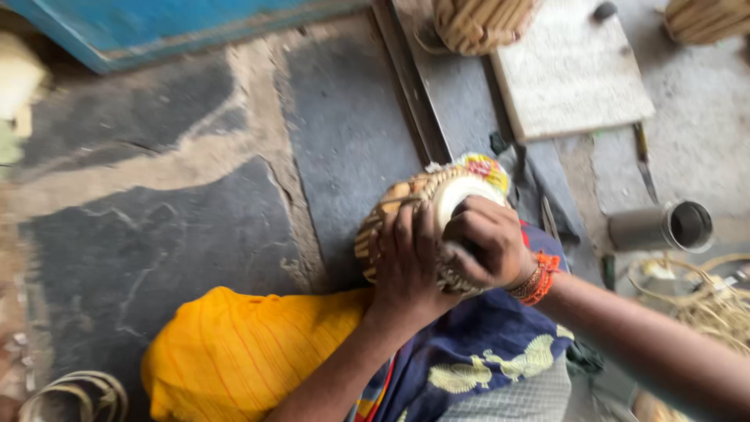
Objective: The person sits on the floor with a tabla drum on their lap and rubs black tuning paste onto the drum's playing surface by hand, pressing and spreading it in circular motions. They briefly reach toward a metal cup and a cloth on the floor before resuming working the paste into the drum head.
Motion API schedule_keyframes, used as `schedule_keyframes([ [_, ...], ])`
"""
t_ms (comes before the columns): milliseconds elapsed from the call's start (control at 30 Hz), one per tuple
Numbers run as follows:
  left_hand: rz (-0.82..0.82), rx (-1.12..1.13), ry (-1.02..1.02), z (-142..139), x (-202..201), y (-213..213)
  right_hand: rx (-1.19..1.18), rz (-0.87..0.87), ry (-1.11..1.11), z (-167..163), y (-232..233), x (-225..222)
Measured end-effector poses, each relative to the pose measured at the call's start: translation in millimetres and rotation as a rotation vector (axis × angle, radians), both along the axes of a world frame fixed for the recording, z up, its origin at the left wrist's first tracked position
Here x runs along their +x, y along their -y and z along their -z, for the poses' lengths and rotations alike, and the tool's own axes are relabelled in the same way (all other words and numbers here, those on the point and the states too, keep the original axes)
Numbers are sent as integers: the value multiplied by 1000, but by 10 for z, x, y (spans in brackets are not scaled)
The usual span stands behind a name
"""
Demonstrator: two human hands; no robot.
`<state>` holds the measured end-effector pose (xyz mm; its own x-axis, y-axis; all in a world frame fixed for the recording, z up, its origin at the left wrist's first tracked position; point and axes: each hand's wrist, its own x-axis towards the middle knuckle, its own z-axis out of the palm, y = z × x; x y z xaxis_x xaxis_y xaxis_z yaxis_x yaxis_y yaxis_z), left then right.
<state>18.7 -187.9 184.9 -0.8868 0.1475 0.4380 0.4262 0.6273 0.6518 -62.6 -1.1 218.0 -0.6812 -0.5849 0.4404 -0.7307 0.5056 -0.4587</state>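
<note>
The fingers of the left hand [406, 258] lie together, pressed flat over the laced side of a small drum [426, 227], a tabla-like one with straw-coloured straps running down its body. The right hand [488, 246] is curled into a fist against the pale drumhead; its fingers are tight together, and something may be gripped inside, though I cannot tell what. An orange thread bracelet [535, 281] circles that wrist.

The drum rests tilted on the person's lap, near the middle of the scene, on blue cloth with pale yellow patterns [484, 352]. Just left of it, nearer, bulges a yellow cloth [242, 352].

Beyond the drum, far and to the right, a flat grey stone slab [570, 74] lies on the floor, with another strapped drum [480, 23] at its far left edge. To the right of the hands a metal cylinder [660, 227] lies on its side, open end showing, and a thin knife-like tool [644, 164] lies between it and the slab. Pale cane strips [715, 309] are heaped near the right edge. A blue painted board [156, 27] runs along the far left.
</note>
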Motion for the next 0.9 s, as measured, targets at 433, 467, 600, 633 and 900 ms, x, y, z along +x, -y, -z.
schedule_keyframes([
  [433, 24, -132, 92, -32, -34, 55, -136, 217, -12, 107, -88, 134],
  [467, 18, -136, 93, -24, -34, 71, -90, 220, -108, 85, -60, 73],
  [600, 4, -158, 217, 26, -36, 111, -150, -91, -110, 52, 213, 112],
  [633, 8, -153, 177, 42, -30, 134, -175, -149, -150, 22, 254, 98],
  [900, 59, -233, 84, 274, -69, 281, -128, -142, -126, -97, 533, -41],
])
